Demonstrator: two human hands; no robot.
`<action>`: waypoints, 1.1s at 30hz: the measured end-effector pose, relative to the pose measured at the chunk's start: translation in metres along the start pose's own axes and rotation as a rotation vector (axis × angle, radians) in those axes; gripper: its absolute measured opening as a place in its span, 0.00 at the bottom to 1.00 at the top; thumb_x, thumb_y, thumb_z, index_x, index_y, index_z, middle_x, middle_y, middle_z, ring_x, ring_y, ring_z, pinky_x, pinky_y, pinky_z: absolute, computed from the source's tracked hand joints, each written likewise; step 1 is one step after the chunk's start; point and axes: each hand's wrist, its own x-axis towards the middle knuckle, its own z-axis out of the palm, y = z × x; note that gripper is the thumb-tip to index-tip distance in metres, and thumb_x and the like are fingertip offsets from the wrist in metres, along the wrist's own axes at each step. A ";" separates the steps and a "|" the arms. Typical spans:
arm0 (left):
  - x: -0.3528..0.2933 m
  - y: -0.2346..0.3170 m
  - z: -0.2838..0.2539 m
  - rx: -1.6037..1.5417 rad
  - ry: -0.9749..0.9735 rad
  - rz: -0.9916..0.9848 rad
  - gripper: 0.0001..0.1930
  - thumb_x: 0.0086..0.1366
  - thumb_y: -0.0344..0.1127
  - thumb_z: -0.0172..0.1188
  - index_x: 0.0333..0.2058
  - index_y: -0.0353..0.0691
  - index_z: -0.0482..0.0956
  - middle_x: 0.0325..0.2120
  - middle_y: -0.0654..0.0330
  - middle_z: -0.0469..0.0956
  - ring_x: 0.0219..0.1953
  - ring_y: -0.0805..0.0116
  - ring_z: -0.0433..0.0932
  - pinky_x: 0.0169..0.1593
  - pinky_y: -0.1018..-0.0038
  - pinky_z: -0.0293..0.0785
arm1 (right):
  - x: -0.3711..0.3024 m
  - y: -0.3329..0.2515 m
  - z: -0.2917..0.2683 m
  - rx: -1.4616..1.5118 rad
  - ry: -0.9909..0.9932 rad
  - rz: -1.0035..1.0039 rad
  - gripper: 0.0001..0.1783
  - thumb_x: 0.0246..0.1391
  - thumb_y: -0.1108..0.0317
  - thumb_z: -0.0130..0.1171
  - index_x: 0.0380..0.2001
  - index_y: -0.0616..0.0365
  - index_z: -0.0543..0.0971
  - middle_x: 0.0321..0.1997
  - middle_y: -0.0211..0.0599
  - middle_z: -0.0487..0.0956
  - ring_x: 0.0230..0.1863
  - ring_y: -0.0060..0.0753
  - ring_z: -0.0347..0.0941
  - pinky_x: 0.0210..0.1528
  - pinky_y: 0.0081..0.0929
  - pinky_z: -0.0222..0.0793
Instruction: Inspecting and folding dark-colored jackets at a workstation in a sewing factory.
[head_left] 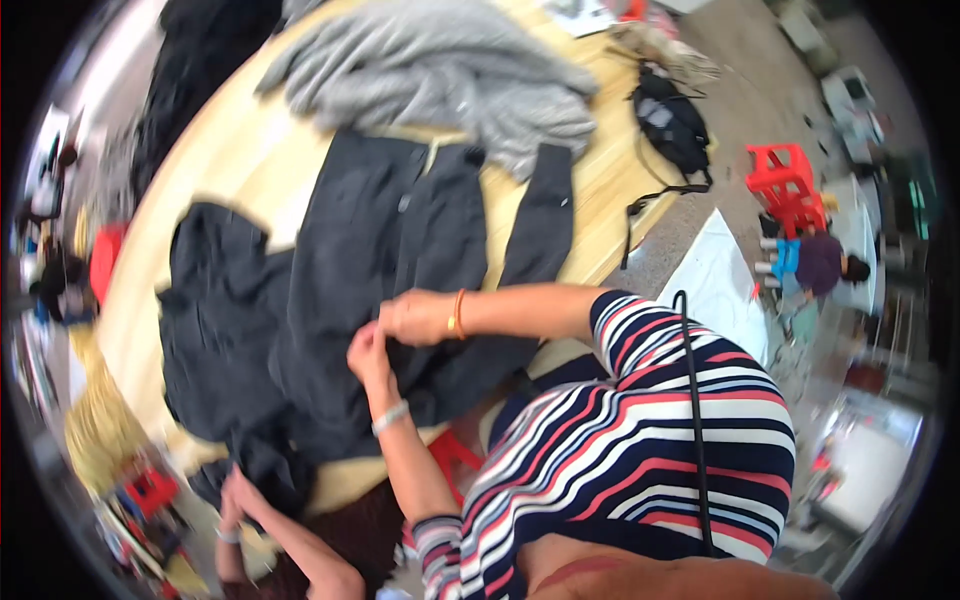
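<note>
A dark grey jacket (350, 230) lies spread on the round wooden table in front of me, one sleeve (540, 215) stretched to the right. Over its lower part my left hand (370, 352) and my right hand (413, 318) meet, fingertips almost touching. Both sets of fingers are pinched closed. Whatever is between them is too small to make out, perhaps a thread or a bit of the cloth. To the left, a second dark garment (220, 320) lies against the jacket. At its near end another person's hands (236, 492) are on bunched dark cloth.
A heap of light grey knitted cloth (440, 70) covers the table's far side. At the right edge rests a black bag (672, 125) with hanging straps. Red stools (785, 185) and a seated person (822, 265) are farther right. Yellowish cloth (100, 420) hangs at left.
</note>
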 end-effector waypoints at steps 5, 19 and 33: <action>-0.024 0.007 -0.018 -0.189 -0.026 -0.252 0.06 0.64 0.27 0.64 0.38 0.31 0.82 0.32 0.63 0.82 0.33 0.77 0.77 0.40 0.81 0.73 | -0.009 -0.022 -0.010 0.100 0.087 0.044 0.11 0.48 0.69 0.59 0.33 0.62 0.72 0.28 0.48 0.78 0.32 0.52 0.79 0.34 0.42 0.76; -0.060 0.073 0.007 0.398 -0.297 0.386 0.13 0.62 0.24 0.60 0.45 0.25 0.79 0.37 0.54 0.82 0.38 0.68 0.78 0.47 0.73 0.74 | -0.026 -0.024 -0.042 0.279 -0.003 0.125 0.11 0.42 0.71 0.59 0.27 0.70 0.80 0.31 0.57 0.80 0.38 0.58 0.79 0.42 0.46 0.74; -0.063 0.092 0.000 0.615 -0.296 0.496 0.08 0.63 0.27 0.57 0.39 0.32 0.81 0.35 0.47 0.82 0.36 0.51 0.81 0.44 0.66 0.76 | -0.034 -0.029 -0.058 0.323 -0.036 0.078 0.11 0.33 0.74 0.58 0.26 0.60 0.84 0.25 0.53 0.80 0.30 0.55 0.78 0.34 0.45 0.72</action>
